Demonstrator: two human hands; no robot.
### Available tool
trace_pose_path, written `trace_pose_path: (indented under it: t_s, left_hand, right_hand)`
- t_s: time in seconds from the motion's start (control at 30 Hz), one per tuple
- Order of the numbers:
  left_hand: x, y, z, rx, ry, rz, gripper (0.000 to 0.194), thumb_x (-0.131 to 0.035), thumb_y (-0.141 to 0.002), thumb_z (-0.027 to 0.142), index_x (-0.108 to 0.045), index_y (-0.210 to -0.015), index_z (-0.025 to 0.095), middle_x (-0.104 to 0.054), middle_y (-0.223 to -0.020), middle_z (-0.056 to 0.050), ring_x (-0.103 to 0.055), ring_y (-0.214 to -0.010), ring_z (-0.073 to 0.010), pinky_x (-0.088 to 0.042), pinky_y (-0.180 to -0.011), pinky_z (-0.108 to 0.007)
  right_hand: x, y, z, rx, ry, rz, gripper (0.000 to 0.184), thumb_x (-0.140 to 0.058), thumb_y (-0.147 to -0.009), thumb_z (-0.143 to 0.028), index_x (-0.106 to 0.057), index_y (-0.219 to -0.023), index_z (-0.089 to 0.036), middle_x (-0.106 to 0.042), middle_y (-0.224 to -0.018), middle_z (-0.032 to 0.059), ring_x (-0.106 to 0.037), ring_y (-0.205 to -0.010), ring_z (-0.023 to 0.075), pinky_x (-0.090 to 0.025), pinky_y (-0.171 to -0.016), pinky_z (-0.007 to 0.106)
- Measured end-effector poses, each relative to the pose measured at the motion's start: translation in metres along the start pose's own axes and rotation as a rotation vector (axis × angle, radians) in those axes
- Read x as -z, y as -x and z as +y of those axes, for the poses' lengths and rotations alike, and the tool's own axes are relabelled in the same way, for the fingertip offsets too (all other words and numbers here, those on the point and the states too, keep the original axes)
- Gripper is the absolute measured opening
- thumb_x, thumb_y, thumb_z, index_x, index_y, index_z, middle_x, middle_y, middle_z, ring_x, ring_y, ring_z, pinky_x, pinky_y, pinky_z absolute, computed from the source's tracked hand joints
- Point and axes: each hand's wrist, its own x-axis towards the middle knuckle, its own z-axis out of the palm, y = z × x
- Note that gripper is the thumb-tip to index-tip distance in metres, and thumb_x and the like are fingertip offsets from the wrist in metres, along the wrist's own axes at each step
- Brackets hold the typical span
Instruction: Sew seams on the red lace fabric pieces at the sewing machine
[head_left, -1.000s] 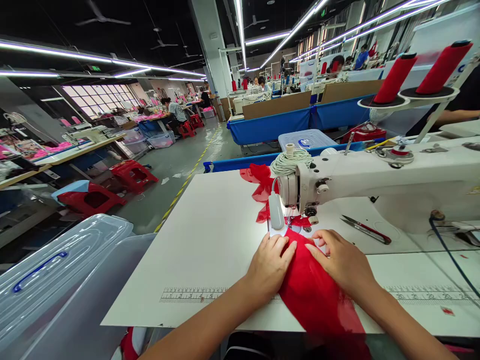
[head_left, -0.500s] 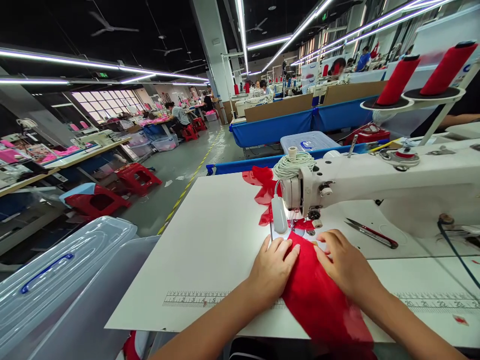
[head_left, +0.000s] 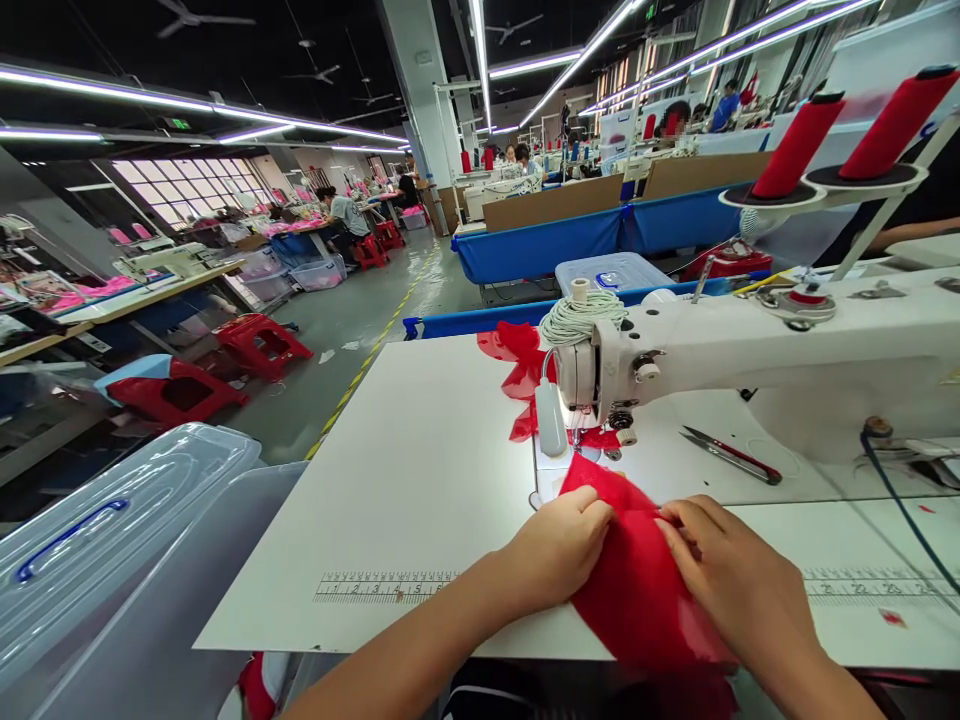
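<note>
A sheer red fabric piece [head_left: 637, 590] runs from just in front of the sewing machine [head_left: 600, 375] down over the table's front edge. My left hand [head_left: 566, 545] pinches its left side, fingers curled in. On the opposite edge, my right hand [head_left: 731, 560] grips the same cloth between thumb and fingers, and the cloth is drawn up between the two hands. Beyond the presser foot [head_left: 577, 440], more red fabric pieces [head_left: 521, 375] lie bunched behind the needle area. A small lamp [head_left: 551, 415] lights the needle area, which is partly hidden.
Thread snips [head_left: 731, 455] lie on the machine bed at right. Two red thread cones [head_left: 799, 145] stand above on a holder. A ruler strip [head_left: 375, 588] marks the white table [head_left: 420, 440]. Lidded plastic bins [head_left: 142, 520] stand at left. Other people sit at machines farther off.
Both hands have moved back toward me from beside the presser foot. The left hand's fingers, flat on the cloth before, are now curled into a pinch, and the fabric has bunched.
</note>
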Motion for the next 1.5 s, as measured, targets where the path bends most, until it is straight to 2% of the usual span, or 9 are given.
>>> trace_pose_path:
  t_s: [0.2, 0.33, 0.5, 0.6, 0.73, 1.0, 1.13, 1.3, 1.5]
  left_hand:
    - [0.003, -0.003, 0.002, 0.182, 0.412, 0.107, 0.037, -0.028, -0.100, 0.036, -0.042, -0.069, 0.020, -0.048, -0.073, 0.001, -0.044, -0.068, -0.0146, -0.038, -0.066, -0.028]
    - [0.001, -0.006, 0.001, 0.399, 0.572, 0.164, 0.040, -0.049, -0.091, 0.040, -0.030, -0.061, 0.021, -0.036, -0.060, 0.005, -0.032, -0.056, -0.0123, -0.027, -0.053, -0.027]
    - [-0.008, -0.005, -0.006, 0.379, 0.588, 0.227, 0.027, -0.048, -0.085, 0.020, -0.032, -0.064, 0.022, -0.039, -0.060, 0.005, -0.033, -0.056, -0.0117, -0.026, -0.054, -0.026]
    - [-0.013, -0.002, -0.008, 0.366, 0.620, 0.255, 0.015, -0.047, -0.082, 0.012, -0.036, -0.078, 0.022, -0.045, -0.067, 0.005, -0.040, -0.059, -0.0123, -0.032, -0.057, -0.025]
    - [-0.015, 0.000, -0.008, 0.347, 0.650, 0.312, 0.023, -0.040, -0.080, 0.005, -0.033, -0.092, 0.023, -0.039, -0.067, 0.008, -0.038, -0.060, -0.0133, -0.035, -0.062, -0.026]
    - [-0.004, -0.004, -0.007, 0.401, 0.806, 0.181, 0.019, -0.034, -0.070, 0.004, -0.046, -0.072, 0.019, -0.050, -0.066, 0.002, -0.048, -0.061, -0.0116, -0.040, -0.058, -0.022]
    - [0.002, -0.009, -0.010, 0.470, 0.748, 0.140, 0.011, -0.038, -0.075, 0.013, -0.044, -0.069, 0.020, -0.047, -0.055, 0.005, -0.049, -0.051, -0.0114, -0.039, -0.050, -0.021]
    - [0.012, -0.014, -0.024, 0.531, 0.431, 0.260, 0.038, -0.050, -0.080, 0.031, -0.023, -0.054, 0.022, -0.027, -0.046, 0.007, -0.035, -0.044, -0.0100, -0.024, -0.046, -0.024]
    - [0.011, -0.016, -0.034, 0.460, 0.027, 0.382, 0.033, -0.050, -0.077, 0.021, -0.023, -0.057, 0.022, -0.028, -0.053, 0.004, -0.038, -0.052, -0.0143, -0.024, -0.052, -0.027]
  right_hand:
    - [0.001, 0.008, -0.029, 0.147, -0.188, 0.148, 0.018, -0.045, -0.094, -0.031, -0.063, -0.091, -0.025, -0.072, -0.080, -0.0009, -0.066, -0.060, 0.0140, -0.045, -0.053, 0.026]
    - [0.003, 0.005, -0.053, 0.119, -0.509, -0.097, 0.025, -0.041, -0.094, -0.032, -0.060, -0.079, -0.027, -0.068, -0.066, -0.0036, -0.062, -0.053, 0.0143, -0.045, -0.050, 0.025]
    - [0.005, -0.015, -0.050, -0.116, -0.818, -0.295, 0.025, -0.041, -0.093, -0.042, -0.058, -0.083, -0.025, -0.062, -0.060, -0.0032, -0.060, -0.055, 0.0152, -0.048, -0.054, 0.026]
    - [0.002, -0.030, -0.042, -0.138, -0.763, -0.353, 0.022, -0.042, -0.086, -0.038, -0.057, -0.080, -0.024, -0.059, -0.061, -0.0018, -0.058, -0.055, 0.0166, -0.048, -0.056, 0.029]
    - [-0.008, -0.046, -0.042, -0.133, -0.733, -0.223, 0.019, -0.039, -0.082, -0.031, -0.056, -0.082, -0.023, -0.063, -0.081, 0.0026, -0.060, -0.064, 0.0168, -0.049, -0.061, 0.031]
    - [-0.035, -0.053, -0.035, 0.167, -0.431, -0.270, 0.024, -0.030, -0.091, -0.020, -0.051, -0.080, -0.022, -0.059, -0.082, 0.0048, -0.057, -0.067, 0.0176, -0.047, -0.063, 0.032]
    - [-0.036, -0.053, -0.027, 0.311, -0.250, -0.308, 0.022, -0.034, -0.090, -0.016, -0.056, -0.091, -0.020, -0.059, -0.089, 0.0064, -0.059, -0.069, 0.0181, -0.047, -0.061, 0.032]
    - [-0.033, -0.055, -0.021, 0.387, -0.227, -0.261, 0.026, -0.038, -0.089, -0.015, -0.055, -0.109, -0.018, -0.062, -0.102, 0.0093, -0.063, -0.077, 0.0190, -0.052, -0.069, 0.034]
    - [-0.032, -0.056, -0.012, 0.523, -0.231, -0.190, 0.037, -0.036, -0.085, -0.008, -0.059, -0.113, -0.017, -0.062, -0.123, 0.0123, -0.065, -0.096, 0.0211, -0.056, -0.081, 0.036]
